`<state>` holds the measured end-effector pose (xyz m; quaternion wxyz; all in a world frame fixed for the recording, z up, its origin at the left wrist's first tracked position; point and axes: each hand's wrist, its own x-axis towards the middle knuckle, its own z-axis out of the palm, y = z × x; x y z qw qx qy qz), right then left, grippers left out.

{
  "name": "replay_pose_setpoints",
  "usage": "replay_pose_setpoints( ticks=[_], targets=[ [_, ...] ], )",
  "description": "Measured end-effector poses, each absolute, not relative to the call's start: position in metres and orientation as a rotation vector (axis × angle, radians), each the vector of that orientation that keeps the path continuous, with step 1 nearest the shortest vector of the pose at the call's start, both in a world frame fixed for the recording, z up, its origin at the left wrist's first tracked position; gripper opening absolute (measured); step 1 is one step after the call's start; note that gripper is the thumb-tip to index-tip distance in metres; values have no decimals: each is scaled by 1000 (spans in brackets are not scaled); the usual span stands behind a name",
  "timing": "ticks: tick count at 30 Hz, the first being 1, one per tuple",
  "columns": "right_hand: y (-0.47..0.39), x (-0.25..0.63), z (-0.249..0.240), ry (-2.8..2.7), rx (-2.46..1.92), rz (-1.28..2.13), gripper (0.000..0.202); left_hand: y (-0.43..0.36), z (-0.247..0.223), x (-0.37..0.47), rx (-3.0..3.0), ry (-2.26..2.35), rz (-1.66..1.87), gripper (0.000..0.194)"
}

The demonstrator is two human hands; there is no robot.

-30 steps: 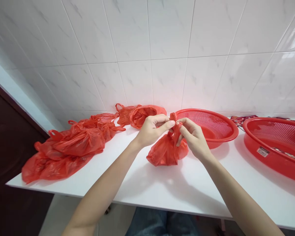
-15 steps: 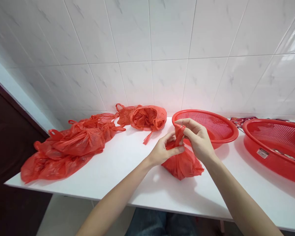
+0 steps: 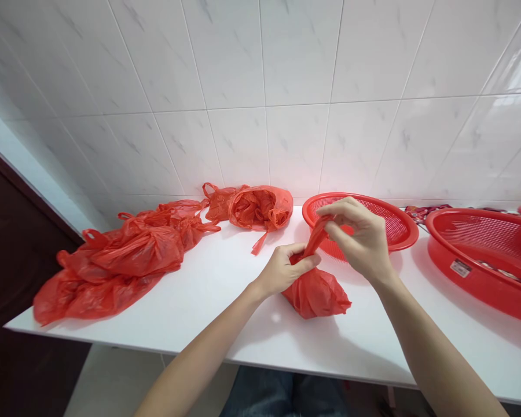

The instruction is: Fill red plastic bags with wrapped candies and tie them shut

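A filled red plastic bag (image 3: 316,293) sits near the front of the white table, its top gathered into a twisted neck. My left hand (image 3: 282,269) is closed around the base of that neck, thumb across it. Higher up, my right hand (image 3: 358,234) pinches the bag's upper end and pulls it up and to the right. What lies inside the bag is hidden. Just behind my right hand stands a red plastic colander (image 3: 399,231), partly covered by the hand.
Several knotted red bags (image 3: 134,255) are heaped on the left of the table (image 3: 217,301). An open red bag stuffed with more bags (image 3: 282,202) lies by the tiled wall. A larger red basket (image 3: 443,249) holding small items stands right, with patterned cloth (image 3: 425,213) behind it.
My right hand has moved slightly right, drawing the bag's top into a longer, slanted twist. My left hand has shifted a little down the neck and still grips it.
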<state>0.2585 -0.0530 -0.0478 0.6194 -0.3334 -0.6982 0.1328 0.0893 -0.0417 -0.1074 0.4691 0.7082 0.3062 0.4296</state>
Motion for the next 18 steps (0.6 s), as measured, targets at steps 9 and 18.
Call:
replay_pose_setpoints(
  ticks=[9,18],
  targets=[
    [-60,251,-52,-1339,-670,550,11,-46,-116,84,1723,761,1049,48],
    [-55,261,-59,-1235,-572,737,11,-67,-121,77,1636,661,1054,48]
  ],
)
